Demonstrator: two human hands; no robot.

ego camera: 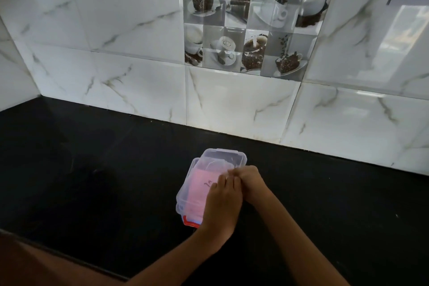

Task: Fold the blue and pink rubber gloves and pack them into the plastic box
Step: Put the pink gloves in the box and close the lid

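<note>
A clear plastic box (pixel 185 199) stands on the black counter, its clear lid (pixel 222 158) lying slightly askew on top. Pink glove material (pixel 202 181) shows through the lid, and a strip of blue shows at the box's near end above a red clip (pixel 189 222). My left hand (pixel 220 204) lies flat on the near right part of the lid, fingers pointing away. My right hand (pixel 248 181) presses on the lid's right edge, fingertips meeting those of the left hand. How the gloves are folded inside is hidden.
The black counter (pixel 92 169) runs to a white marble-tile wall (pixel 232 104) behind the box, with a corner wall at the far left. The counter's front edge (pixel 69 258) crosses the lower left.
</note>
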